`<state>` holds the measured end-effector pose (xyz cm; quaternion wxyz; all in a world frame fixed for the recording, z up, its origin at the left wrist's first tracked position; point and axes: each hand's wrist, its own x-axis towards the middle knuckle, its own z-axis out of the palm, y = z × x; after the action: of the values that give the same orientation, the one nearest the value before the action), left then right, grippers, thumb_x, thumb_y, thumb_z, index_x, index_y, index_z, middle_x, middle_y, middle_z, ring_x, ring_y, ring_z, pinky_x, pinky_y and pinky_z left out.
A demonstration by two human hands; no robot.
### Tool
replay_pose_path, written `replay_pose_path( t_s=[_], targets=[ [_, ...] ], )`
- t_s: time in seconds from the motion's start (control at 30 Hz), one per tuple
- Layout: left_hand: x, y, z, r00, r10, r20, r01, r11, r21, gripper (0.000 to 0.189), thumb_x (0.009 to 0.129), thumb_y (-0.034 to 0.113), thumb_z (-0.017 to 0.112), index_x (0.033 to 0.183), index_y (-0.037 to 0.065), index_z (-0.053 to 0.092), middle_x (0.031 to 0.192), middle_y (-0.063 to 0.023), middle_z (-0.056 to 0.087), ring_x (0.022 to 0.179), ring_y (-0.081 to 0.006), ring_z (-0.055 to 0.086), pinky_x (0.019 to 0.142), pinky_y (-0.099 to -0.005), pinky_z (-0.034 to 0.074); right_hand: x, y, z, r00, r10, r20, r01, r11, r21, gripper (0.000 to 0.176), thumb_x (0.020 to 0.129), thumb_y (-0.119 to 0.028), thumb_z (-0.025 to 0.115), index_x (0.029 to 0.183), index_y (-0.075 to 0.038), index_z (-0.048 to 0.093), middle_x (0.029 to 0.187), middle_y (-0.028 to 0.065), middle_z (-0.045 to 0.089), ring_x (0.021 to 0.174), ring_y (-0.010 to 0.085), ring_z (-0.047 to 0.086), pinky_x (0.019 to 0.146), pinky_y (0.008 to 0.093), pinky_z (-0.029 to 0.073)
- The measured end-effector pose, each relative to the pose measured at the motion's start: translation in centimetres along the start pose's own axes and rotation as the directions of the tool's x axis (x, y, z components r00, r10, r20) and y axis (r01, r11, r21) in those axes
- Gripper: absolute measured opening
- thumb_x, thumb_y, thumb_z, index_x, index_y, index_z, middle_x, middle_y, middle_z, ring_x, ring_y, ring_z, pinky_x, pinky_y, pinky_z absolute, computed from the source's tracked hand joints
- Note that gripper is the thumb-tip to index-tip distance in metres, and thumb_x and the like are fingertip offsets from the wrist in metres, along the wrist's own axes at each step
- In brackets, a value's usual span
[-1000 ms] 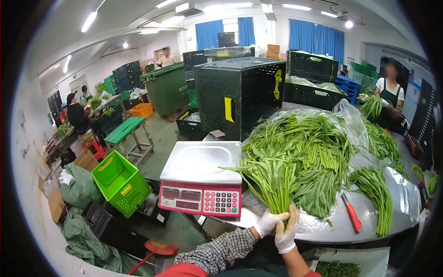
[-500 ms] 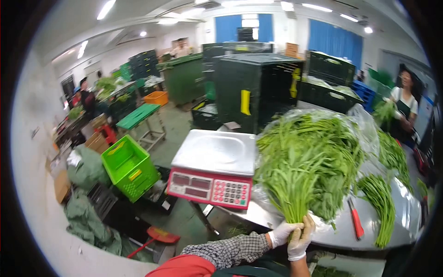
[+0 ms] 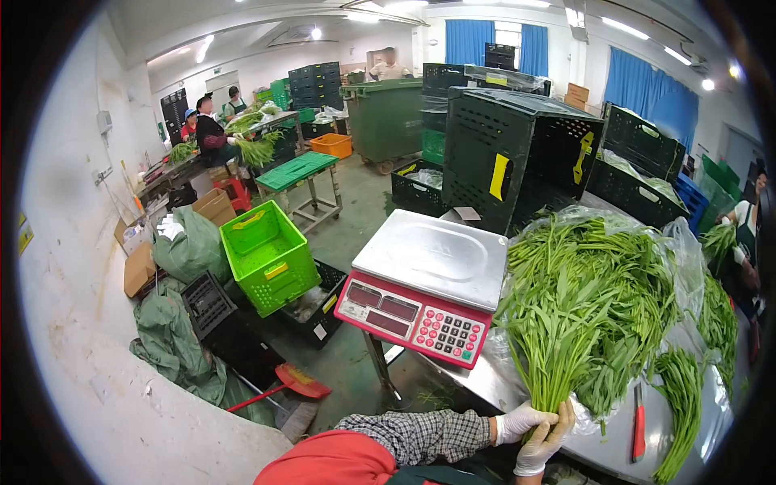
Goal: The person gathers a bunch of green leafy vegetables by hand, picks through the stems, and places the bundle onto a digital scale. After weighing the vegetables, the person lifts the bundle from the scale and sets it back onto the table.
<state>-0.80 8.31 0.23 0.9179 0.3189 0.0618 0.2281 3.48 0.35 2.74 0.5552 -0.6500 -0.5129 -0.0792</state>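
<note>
My left hand (image 3: 519, 423), in a white glove, is closed around the lower stems of a bunch of leafy greens (image 3: 554, 347). My right hand (image 3: 547, 443), also gloved, wraps the same stems just beside it. The bunch's leaves fan out over a large pile of greens (image 3: 630, 275) lying on clear plastic. Left of the pile stands a red scale (image 3: 412, 318) with a bare metal pan (image 3: 436, 255). A knife with a red handle (image 3: 638, 432) lies on the metal table, and a smaller bundle of greens (image 3: 681, 404) is to its right.
A bright green crate (image 3: 279, 271) and a red dustpan (image 3: 303, 381) are at the left. Dark crates (image 3: 505, 153) stand behind the scale. One co-worker (image 3: 748, 226) is at the far right; several others (image 3: 212, 133) are at the back left.
The view has turned left, so the scale and pile appear further right. Both hands still hold the stems. More of the co-workers at the back left shows.
</note>
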Motion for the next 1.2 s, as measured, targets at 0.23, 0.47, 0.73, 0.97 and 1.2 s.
replay_pose_path(
  t_s=[0.23, 0.47, 0.73, 0.97, 1.2],
  targets=[
    [-0.4, 0.6, 1.2, 0.997, 0.06, -0.046, -0.06, 0.998, 0.0, 0.036, 0.075, 0.007, 0.062, 0.108, 0.003, 0.05, 0.091, -0.0057, 0.058, 0.083, -0.0137, 0.056, 0.073, -0.0258, 0.046, -0.1, -0.2, -0.5, 0.998, 0.005, 0.059, -0.012, 0.993, 0.119, 0.057, 0.089, -0.038, 0.039, 0.126, 0.005, 0.032, 0.126, 0.0205, 0.037, 0.116, 0.0319, 0.037, 0.099, 0.0414, 0.027],
    [-0.1, 2.5, 0.8, 0.996, -0.035, 0.081, 0.027, 0.994, 0.104, 0.038, 0.074, 0.009, 0.062, 0.109, 0.002, 0.049, 0.095, -0.0047, 0.056, 0.088, -0.013, 0.054, 0.079, -0.0257, 0.044, 0.6, 1.9, -0.7, 0.978, 0.207, 0.02, -0.201, 0.913, 0.355, 0.07, 0.088, -0.05, 0.035, 0.131, 0.003, 0.024, 0.129, 0.0185, 0.034, 0.116, 0.0285, 0.038, 0.098, 0.0379, 0.029],
    [0.0, 3.0, 0.9, 0.999, -0.002, 0.046, -0.004, 0.99, 0.138, 0.05, 0.07, 0.01, 0.067, 0.114, 0.004, 0.047, 0.102, -0.0042, 0.052, 0.095, -0.0131, 0.05, 0.084, -0.0263, 0.042, 0.4, 4.3, 0.5, 0.966, 0.24, 0.094, -0.257, 0.865, 0.431, 0.071, 0.088, -0.051, 0.035, 0.129, 0.006, 0.027, 0.123, 0.0198, 0.04, 0.112, 0.0284, 0.043, 0.095, 0.0375, 0.034],
    [-0.1, 3.3, 0.8, 0.997, -0.042, 0.062, 0.035, 0.994, 0.106, 0.05, 0.07, 0.011, 0.067, 0.114, 0.004, 0.046, 0.101, -0.0035, 0.051, 0.094, -0.0127, 0.05, 0.083, -0.0263, 0.042, 0.8, 3.8, 0.6, 0.966, 0.232, 0.117, -0.26, 0.849, 0.459, 0.072, 0.087, -0.052, 0.037, 0.128, 0.007, 0.028, 0.122, 0.0198, 0.041, 0.109, 0.028, 0.045, 0.093, 0.0373, 0.035],
    [0.1, 2.8, 0.3, 0.996, -0.046, 0.078, 0.037, 0.993, 0.115, 0.047, 0.07, 0.012, 0.067, 0.113, 0.005, 0.047, 0.099, -0.003, 0.052, 0.093, -0.0116, 0.051, 0.082, -0.0256, 0.042, 0.7, 3.8, 0.6, 0.972, 0.222, 0.073, -0.232, 0.884, 0.406, 0.065, 0.088, -0.047, 0.038, 0.124, 0.006, 0.035, 0.12, 0.02, 0.045, 0.109, 0.0296, 0.046, 0.093, 0.0373, 0.036]
  ],
)
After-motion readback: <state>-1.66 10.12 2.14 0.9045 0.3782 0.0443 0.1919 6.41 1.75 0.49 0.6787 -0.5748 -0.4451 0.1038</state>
